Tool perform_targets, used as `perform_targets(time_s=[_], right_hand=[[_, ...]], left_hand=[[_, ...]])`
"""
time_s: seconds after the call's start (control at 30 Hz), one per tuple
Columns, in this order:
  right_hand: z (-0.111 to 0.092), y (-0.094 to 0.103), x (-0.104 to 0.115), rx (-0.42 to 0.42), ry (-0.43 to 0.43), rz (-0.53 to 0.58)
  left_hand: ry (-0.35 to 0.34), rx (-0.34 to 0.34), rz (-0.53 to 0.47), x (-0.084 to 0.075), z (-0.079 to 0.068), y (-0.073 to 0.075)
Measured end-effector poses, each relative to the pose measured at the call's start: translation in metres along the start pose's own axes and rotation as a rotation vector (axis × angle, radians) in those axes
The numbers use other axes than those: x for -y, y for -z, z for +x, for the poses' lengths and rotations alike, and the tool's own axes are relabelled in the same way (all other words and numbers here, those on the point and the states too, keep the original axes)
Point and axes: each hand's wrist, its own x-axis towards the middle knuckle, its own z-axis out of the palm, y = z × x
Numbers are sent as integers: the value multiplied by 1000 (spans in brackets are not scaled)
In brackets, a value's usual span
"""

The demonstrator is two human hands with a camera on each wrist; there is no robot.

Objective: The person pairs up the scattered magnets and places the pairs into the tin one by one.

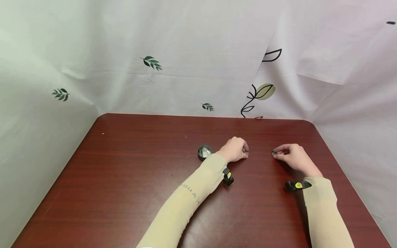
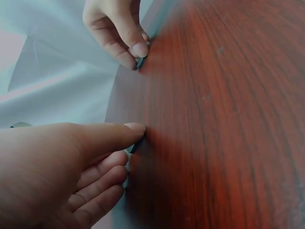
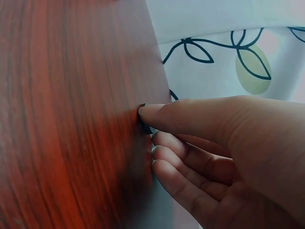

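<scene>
My left hand (image 1: 233, 149) and right hand (image 1: 296, 157) are each pinching, low at the table (image 1: 124, 189).
Left to right: an open round dish (image 1: 204, 152) is sitting just beside my left wrist; my left hand is pinching a small dark piece (image 1: 246, 153) at its tips; well apart, my right hand is pinching a second dark piece (image 1: 274, 153), pointing toward my left. Whether either piece is touching the wood, I cannot tell. Judgement: such thin pieces are probably needing a light, even fingertip pinch, steady wrists, and a sleeve (image 1: 186, 196) not catching the dish.
</scene>
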Motion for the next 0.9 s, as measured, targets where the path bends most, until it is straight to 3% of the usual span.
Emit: perform_targets(time_s=[0.3,0.9], right_hand=[[2,-4,11,13,6,8],[10,-18,28,36,58,35]], left_hand=[[-12,-7,49,-2,-2,-4],[-23,-36,45,3,-2,-8]])
